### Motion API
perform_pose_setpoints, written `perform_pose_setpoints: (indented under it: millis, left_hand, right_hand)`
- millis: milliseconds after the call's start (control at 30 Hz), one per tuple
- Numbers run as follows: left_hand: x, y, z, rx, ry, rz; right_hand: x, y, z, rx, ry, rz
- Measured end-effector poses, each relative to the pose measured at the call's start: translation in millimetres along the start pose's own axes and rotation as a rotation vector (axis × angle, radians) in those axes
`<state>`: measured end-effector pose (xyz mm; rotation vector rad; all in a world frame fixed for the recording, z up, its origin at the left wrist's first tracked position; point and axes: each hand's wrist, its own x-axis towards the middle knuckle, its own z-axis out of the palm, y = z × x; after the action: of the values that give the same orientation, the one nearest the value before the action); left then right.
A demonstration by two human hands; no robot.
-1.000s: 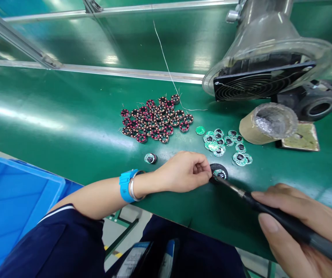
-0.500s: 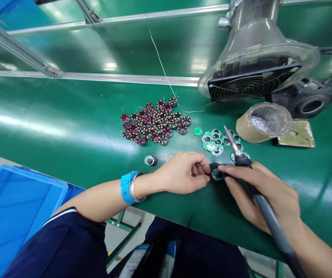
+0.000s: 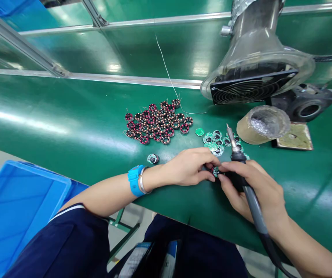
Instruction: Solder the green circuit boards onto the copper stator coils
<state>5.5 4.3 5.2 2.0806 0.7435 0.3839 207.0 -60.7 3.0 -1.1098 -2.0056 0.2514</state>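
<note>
Between the fingertips of my left hand is a small motor stator with a round green circuit board on its face. My right hand is wrapped round a soldering iron, its metal tip pointing up and away from me. The thumb and forefinger of that hand also reach the stator's right side; whether they grip it is hard to see. Another stator with a board lies left of my left hand. Beyond my hands are loose round circuit boards and a cluster of copper-wound stators.
A clear fume hood with a black fan hangs at the back right. Below it stand a tan cup, a soldering-iron holder and a small sponge tray. Thin solder wire hangs behind the stators. A blue bin sits at left.
The stator has turned between my fingers, its board now showing more edge-on. Both hands have moved slightly upward in view, and the soldering iron stands a little steeper. The view has shifted slightly.
</note>
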Motion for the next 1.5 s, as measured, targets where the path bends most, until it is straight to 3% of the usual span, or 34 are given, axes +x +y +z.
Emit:
perform_pose_setpoints:
  millis: [200, 367, 633, 900, 1100, 1233, 1367, 1500]
  left_hand:
    - [-10.4, 8.6, -4.2, -0.202, 0.107, -0.188]
    - [-8.4, 13.5, 4.7, -0.329, 0.117, -0.216]
    - [-7.7, 12.4, 10.9, -0.425, 0.149, -0.291]
    - [-11.8, 10.7, 9.5, -0.318, 0.162, -0.273]
    - [-10.5, 11.2, 10.2, -0.301, 0.169, -0.273]
    - [-10.0, 11.3, 10.0, -0.308, 0.169, -0.275]
    - [-10.2, 10.9, 10.0, -0.303, 0.165, -0.270]
    - [-10.2, 10.4, 10.8, -0.310, 0.178, -0.259]
  right_hand:
    - [-1.5, 0.4, 0.8, 0.001, -0.009, 0.013]
    - [-2.0, 0.9, 0.5, -0.030, 0.004, 0.007]
    - [-5.9, 3.0, 0.2, -0.021, -0.013, -0.133]
    - [-5.0, 2.4, -4.1, -0.009, -0.082, -0.064]
    - [-1.2, -8.8, -33.0, 0.025, 0.109, 0.019]
    - [-0.7, -21.4, -54.6, 0.038, -0.044, 0.054]
    - [-5.6, -25.8, -53.8, 0.044, 0.026, 0.140]
    - [-5.2, -26.9, -49.3, 0.029, -0.037, 0.177]
